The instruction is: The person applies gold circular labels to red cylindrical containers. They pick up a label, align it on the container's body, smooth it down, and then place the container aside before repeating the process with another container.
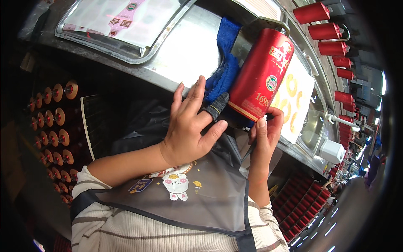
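Note:
A glossy red bottle (262,75) with gold and white print lies tilted over the steel bench, its lower end toward me. My right hand (265,134) is at that end's right corner, thumb and fingers pinched together. A dark thin piece shows below its fingers, but what they hold is too small to make out. My left hand (191,119) is left of the bottle with its fingers spread and nothing in it. A dark grey finger sleeve (217,106) covers one finger, close to the bottle's lower end. Blue cloth (224,63) lies along the bottle's left side.
A steel tray (147,52) with printed decal sheets stands at upper left. Right of the bottle lies a white sheet with gold ring decals (290,86), then a metal basin (312,130). Red bottles (325,31) line the far right; more stand racked (54,117) at left.

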Motion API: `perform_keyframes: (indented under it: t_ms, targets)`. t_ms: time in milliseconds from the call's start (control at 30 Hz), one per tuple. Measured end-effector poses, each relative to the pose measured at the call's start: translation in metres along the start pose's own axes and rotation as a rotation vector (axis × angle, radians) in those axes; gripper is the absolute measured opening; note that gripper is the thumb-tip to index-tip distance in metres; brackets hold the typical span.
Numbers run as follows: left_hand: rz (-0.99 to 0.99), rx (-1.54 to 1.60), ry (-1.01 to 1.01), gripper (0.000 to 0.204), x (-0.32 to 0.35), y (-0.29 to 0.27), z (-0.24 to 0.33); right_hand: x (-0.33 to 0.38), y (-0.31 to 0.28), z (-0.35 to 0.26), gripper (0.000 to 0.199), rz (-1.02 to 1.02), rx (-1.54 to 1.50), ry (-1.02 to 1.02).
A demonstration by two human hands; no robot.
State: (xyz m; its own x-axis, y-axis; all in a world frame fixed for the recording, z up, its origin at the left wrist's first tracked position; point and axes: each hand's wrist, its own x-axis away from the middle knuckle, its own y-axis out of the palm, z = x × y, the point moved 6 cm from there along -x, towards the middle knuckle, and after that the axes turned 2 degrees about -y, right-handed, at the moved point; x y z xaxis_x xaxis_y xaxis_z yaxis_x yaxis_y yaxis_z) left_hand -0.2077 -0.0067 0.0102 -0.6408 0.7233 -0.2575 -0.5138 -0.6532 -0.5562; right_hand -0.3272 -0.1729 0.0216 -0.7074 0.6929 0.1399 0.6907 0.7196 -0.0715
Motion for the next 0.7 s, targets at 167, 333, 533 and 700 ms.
perform_keyframes:
  t_ms: [167,333,533,700]
  targets:
    - [0.011,-0.065,0.054,0.036,-0.008,-0.007,0.011,-0.001,-0.001,-0.004,0.036,-0.002,0.002,-0.012]
    - [-0.002,-0.196,0.166,0.041,-0.011,-0.013,0.028,-0.002,0.002,-0.010,0.036,-0.021,-0.003,-0.006]
    - [-0.009,-0.262,0.300,0.031,-0.023,-0.011,0.055,-0.004,0.000,-0.003,0.037,0.011,-0.026,-0.062]
    - [-0.112,-0.446,0.398,0.038,-0.035,-0.007,0.082,-0.005,-0.005,0.000,0.029,-0.017,-0.021,-0.077]
